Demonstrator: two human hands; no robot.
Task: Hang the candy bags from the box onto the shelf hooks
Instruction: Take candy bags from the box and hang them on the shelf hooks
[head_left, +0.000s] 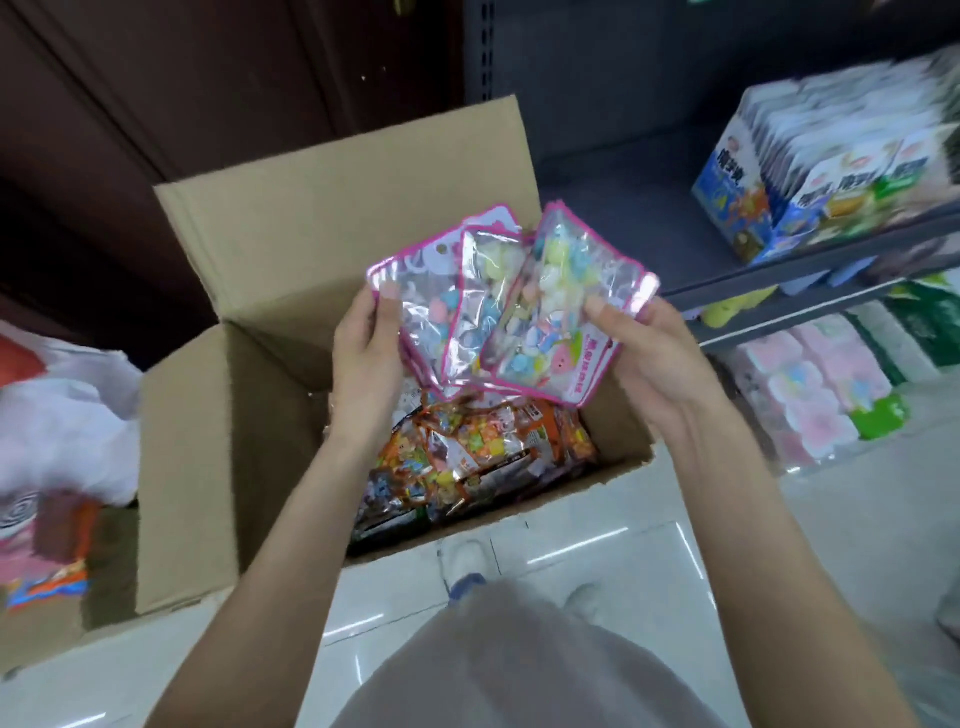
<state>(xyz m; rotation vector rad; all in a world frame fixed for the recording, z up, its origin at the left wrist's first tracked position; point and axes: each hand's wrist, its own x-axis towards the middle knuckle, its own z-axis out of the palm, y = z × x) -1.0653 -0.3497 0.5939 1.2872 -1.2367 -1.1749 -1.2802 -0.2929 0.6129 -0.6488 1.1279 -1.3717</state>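
Three clear candy bags with pink edges (498, 306) are fanned out above the open cardboard box (218, 426). My left hand (363, 358) grips the fan's left side, thumb on the leftmost bag. My right hand (644, 358) pinches the rightmost bag's corner between thumb and fingers. Inside the box lie several orange candy bags (483, 457). The grey shelf (810, 270) stands at the right; no hooks show in this view.
A blue display carton of packets (810, 171) sits on the shelf, with pink and green packs (821, 395) below it. White plastic bags and another box with goods (57, 441) lie at the left. Glossy white floor tiles (597, 551) and my shoes are beneath me.
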